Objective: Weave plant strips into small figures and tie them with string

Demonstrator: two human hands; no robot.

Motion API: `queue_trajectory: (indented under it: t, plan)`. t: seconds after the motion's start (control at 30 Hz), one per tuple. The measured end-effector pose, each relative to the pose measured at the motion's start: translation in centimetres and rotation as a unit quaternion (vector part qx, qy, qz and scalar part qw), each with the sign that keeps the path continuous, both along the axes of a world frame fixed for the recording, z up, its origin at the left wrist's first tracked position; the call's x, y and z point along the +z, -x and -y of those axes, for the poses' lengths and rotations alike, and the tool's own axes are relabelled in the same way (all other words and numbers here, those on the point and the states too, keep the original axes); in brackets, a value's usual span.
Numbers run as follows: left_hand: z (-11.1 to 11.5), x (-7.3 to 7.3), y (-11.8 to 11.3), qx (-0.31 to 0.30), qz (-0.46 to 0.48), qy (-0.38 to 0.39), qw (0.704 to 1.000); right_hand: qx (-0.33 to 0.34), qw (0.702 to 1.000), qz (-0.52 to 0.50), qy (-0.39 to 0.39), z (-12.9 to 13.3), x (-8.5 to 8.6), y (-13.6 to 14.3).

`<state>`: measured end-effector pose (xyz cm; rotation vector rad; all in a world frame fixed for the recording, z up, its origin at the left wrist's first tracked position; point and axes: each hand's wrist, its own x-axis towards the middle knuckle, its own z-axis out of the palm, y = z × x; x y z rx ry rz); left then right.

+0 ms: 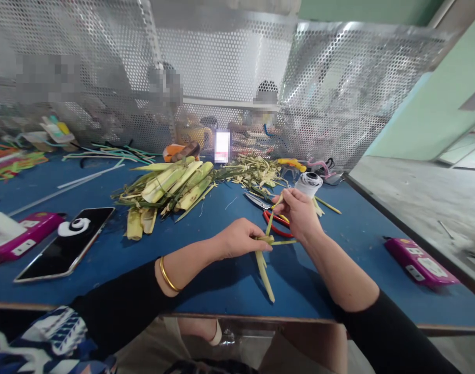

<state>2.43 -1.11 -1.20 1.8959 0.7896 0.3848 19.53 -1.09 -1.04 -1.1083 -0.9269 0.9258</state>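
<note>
My left hand (243,239) pinches a folded piece made of pale green leaf strips (264,278) at its crossing point, over the table's front half. One strip hangs down toward the table edge and another sticks out to the right. Between thumb and fingers, my right hand (295,208) grips the upper end of a leaf strip that rises from the same piece. Red-handled scissors (278,224) lie just behind, their blades pointing back left. Right behind my right hand stands a spool of white thread (308,184), partly covered by it.
A heap of cut leaf stalks (175,187) lies left of centre, with shredded scraps (256,171) behind. A black-screened phone (68,244) and a purple device (30,236) are at left; another purple device (420,262) is at right. A perforated metal screen (225,62) borders the back.
</note>
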Motion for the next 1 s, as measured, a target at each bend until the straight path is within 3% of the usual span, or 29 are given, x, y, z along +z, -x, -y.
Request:
queue_trajectory:
  t: [0.17, 0.27, 0.33, 0.37, 0.43, 0.5, 0.57, 0.77, 0.93, 1.0]
  plan:
    - [-0.1, 0.2, 0.3, 0.068, 0.029, 0.088, 0.993, -0.035, 0.996, 0.072, -0.049, -0.1, 0.6, -0.7]
    - [-0.6, 0.4, 0.5, 0.15, 0.103, 0.158, 0.97, -0.161, 0.968, 0.162, -0.102, -0.2, 1.3, -1.9]
    - [-1.1, 0.5, 0.6, 0.197, 0.141, 0.179, 0.954, -0.208, 0.962, 0.15, -0.091, -0.2, 1.3, -2.4]
    - [-1.3, 0.5, 0.7, 0.214, 0.15, 0.186, 0.947, -0.19, 0.973, 0.115, -0.061, -0.2, 1.1, -2.4]
    - [-1.6, 0.4, 0.8, 0.224, 0.158, 0.196, 0.942, -0.077, 0.996, 0.045, 0.026, -0.1, 0.3, -1.8]
    - [-1.7, 0.2, 0.8, 0.229, 0.153, 0.195, 0.941, 0.04, 0.995, 0.021, 0.086, 0.0, -0.6, -0.6]
    - [-1.7, -0.1, 0.8, 0.222, 0.133, 0.185, 0.948, 0.116, 0.989, 0.03, 0.087, 0.1, -1.4, 0.8]
    - [-2.1, -0.4, 0.9, 0.181, 0.125, 0.16, 0.962, 0.088, 0.991, -0.008, 0.1, -1.5, -1.2, 2.7]
    - [-2.8, 0.1, 1.4, 0.231, 0.158, 0.188, 0.941, 0.108, 0.989, -0.011, 0.096, -2.9, -0.9, 2.1]
    - [-3.1, 0.1, 1.5, 0.261, 0.17, 0.21, 0.927, 0.076, 0.993, 0.039, 0.083, -2.8, -1.0, 1.3]
